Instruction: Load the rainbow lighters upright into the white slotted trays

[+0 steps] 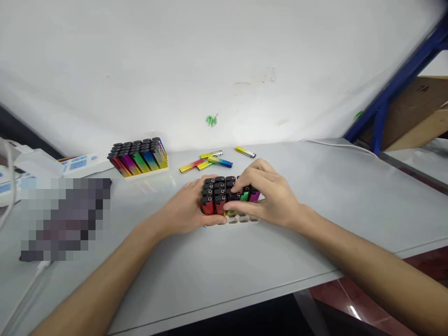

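A white holder (pixel 234 220) with rows of round holes stands at the middle of the grey table. Several black-topped lighters (pixel 219 192) stand upright in it, and some front holes show bare. My left hand (pixel 185 205) is wrapped round the holder's left side, its thumb along the front by the red lighters. From the right, my right hand (pixel 268 193) pinches a black-topped lighter (pixel 234 196) in the front part of the rows between thumb and forefinger. The body of that lighter is mostly hidden by the fingers.
Behind lie several loose colourful lighter sleeves (pixel 220 162), one apart (pixel 245 151). A full holder of lighters (pixel 140 158) stands back left. Farther left are a power strip (pixel 82 163), cables and a blurred dark device (pixel 66 219). A blue metal frame (pixel 380 123) rises at right.
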A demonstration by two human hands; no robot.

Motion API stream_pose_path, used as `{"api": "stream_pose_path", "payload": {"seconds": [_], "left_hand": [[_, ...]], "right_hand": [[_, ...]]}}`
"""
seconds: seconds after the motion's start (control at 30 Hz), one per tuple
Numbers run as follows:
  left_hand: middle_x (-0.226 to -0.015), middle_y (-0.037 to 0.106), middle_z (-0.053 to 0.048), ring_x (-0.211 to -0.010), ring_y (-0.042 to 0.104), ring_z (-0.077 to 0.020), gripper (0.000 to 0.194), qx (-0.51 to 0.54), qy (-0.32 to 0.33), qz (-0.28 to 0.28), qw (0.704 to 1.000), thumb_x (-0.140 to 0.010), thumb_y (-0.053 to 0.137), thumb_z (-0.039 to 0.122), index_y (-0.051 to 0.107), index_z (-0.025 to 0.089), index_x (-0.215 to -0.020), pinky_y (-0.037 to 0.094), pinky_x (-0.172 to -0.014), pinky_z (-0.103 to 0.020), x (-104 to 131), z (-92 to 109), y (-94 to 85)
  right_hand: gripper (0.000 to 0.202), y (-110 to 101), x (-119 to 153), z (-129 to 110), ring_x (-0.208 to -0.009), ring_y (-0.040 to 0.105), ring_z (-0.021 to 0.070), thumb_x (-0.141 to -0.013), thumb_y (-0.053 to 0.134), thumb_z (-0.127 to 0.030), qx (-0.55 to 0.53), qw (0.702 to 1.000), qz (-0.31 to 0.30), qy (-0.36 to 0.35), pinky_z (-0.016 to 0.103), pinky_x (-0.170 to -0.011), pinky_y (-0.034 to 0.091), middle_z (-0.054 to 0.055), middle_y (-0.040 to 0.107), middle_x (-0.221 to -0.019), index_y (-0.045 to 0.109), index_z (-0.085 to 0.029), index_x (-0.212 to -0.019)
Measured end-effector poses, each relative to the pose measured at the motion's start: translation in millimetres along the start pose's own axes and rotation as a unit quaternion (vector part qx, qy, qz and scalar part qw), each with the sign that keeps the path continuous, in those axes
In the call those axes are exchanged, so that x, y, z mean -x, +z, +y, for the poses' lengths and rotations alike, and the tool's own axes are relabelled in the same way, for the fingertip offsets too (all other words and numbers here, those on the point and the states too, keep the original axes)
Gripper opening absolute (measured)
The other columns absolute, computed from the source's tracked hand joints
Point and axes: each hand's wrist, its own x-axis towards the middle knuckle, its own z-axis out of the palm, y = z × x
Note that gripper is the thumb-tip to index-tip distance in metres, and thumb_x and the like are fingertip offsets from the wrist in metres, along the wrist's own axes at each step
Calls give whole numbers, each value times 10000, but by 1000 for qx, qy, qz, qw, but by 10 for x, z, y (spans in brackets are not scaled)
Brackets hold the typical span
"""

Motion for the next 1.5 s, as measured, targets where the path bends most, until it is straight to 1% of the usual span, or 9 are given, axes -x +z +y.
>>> {"api": "stream_pose_path", "payload": {"seconds": [0.23,0.43,0.7,0.83,1.03,1.17,1.3,1.4,1.5], "left_hand": [[-1369,585,-16,-1226,571,-304,677,-3,4,-7,1000,-706,813,525,539,338,-1296,487,-1016,-451,-3,30,-13],[-1371,578,-14,-1221,561,-286,669,10,16,-8,1000,-716,806,516,525,336,-1296,481,-1020,-443,1,34,-12],[-1374,576,-1,-1242,544,-288,690,3,6,-10,1000,-713,804,524,512,346,-1312,464,-1041,-443,-1,52,-18],[-1371,579,-6,-1224,562,-283,715,-7,12,-5,1000,-709,804,532,498,337,-1326,461,-1043,-440,-2,55,-22],[-1345,600,-27,-1228,568,-281,737,-20,23,-6,1000,-714,798,526,474,307,-1338,461,-1035,-435,-3,63,-27],[-1359,594,-35,-1239,564,-288,728,-26,29,-8,999,-722,792,524,476,298,-1338,446,-1050,-441,0,67,-31],[-1346,605,-45,-1235,564,-299,737,-27,26,-8,999,-717,786,547,479,293,-1337,455,-1030,-450,0,61,-30],[-1336,610,-54,-1230,562,-312,724,-31,20,-13,999,-724,772,570,492,295,-1333,455,-1024,-469,0,54,-26],[-1343,603,-71,-1229,555,-331,731,-43,15,-17,999,-717,763,606,509,297,-1329,454,-1015,-491,2,51,-22]], "right_hand": [[282,31,6,-2,-852,548,198,-761,841,-335,-11,999,21,38,364,-761,479,35,605,-871,597,-217,-838],[298,-24,-15,-53,-830,572,183,-745,854,-332,-68,997,-22,6,361,-772,479,27,622,-860,592,-210,-814],[261,-32,-4,-7,-818,555,194,-806,795,-403,25,999,-37,-21,362,-745,474,58,664,-869,634,-199,-828],[218,-79,-39,44,-772,544,181,-875,726,-386,38,999,-1,-23,352,-722,464,44,662,-822,645,-209,-779],[325,-128,-15,417,-776,587,182,-1002,499,-331,42,984,67,162,355,-743,461,30,659,-755,644,-218,-735],[233,18,135,766,-917,618,231,-973,505,-350,70,963,-46,255,392,-810,497,81,682,-961,689,-215,-1021],[438,252,175,923,-1101,581,289,-970,518,-419,110,956,-154,225,468,-960,479,147,617,-1157,588,-201,-1343],[550,397,93,959,-1141,552,325,-956,528,-508,168,945,-181,213,509,-970,464,165,587,-1180,544,-216,-1422],[498,481,7,970,-1132,561,310,-955,530,-514,185,935,-201,226,489,-965,461,145,593,-1151,604,-224,-1353]]}}
